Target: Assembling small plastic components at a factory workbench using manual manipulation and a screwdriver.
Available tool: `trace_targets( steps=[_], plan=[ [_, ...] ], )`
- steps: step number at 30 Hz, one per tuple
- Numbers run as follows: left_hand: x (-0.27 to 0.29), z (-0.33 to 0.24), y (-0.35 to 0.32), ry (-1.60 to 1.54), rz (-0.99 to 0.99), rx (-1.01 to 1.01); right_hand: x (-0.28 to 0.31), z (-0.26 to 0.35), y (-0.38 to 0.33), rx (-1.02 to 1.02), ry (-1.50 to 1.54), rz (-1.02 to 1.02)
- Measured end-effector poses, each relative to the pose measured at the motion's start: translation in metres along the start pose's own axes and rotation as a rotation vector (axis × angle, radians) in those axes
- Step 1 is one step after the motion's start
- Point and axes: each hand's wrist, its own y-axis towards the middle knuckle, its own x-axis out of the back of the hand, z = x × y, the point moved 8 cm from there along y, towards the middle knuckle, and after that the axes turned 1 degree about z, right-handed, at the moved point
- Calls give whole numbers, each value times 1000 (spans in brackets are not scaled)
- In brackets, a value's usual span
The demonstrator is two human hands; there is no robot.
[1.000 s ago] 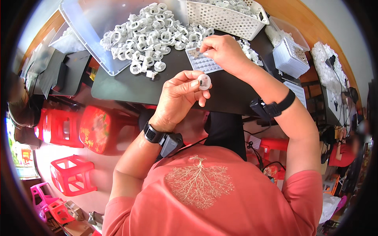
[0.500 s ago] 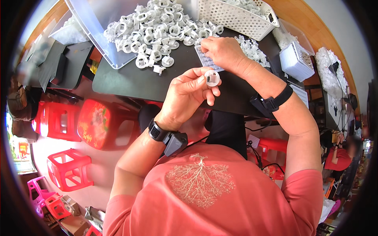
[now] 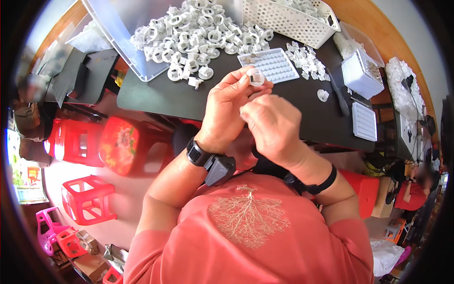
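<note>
Here, a small white ring part [image 3: 256, 76] is being pinched in the left hand [image 3: 227, 106] grip, just above the loosely clenched right hand [image 3: 272, 125].

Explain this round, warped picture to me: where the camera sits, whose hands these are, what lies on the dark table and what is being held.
The camera is worn on a person's head and looks down through a fisheye lens, so straight edges bend near the rim. No machine is involved: the two bare hands belong to the wearer. The left hand pinches a small white plastic ring in its fingertips. The right hand is closed close beside it; whether it touches the ring is hidden. On the black table lie a heap of similar white ring parts spilling from a clear tray, a white basket, a flat white grid tray, a loose scatter of smaller pale pieces and a dark tool. Red plastic stools stand on the floor to the left.
</note>
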Motion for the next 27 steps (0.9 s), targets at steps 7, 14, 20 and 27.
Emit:
trace_targets(
  steps=[7, 14, 20, 27],
  plan=[
    [-4, 3, 4, 55, 4, -8, -18, -35, -14, -589, 665, 178],
    [2, 2, -1, 72, -89, 13, -18, -24, -17, -486, 521, 143],
    [9, 7, 3, 29, -62, 5, -25, -27, -23, -492, 481, 190],
    [10, 3, -5, 0, 11, -79, 14, -43, 3, -387, 248, 26]
  ],
)
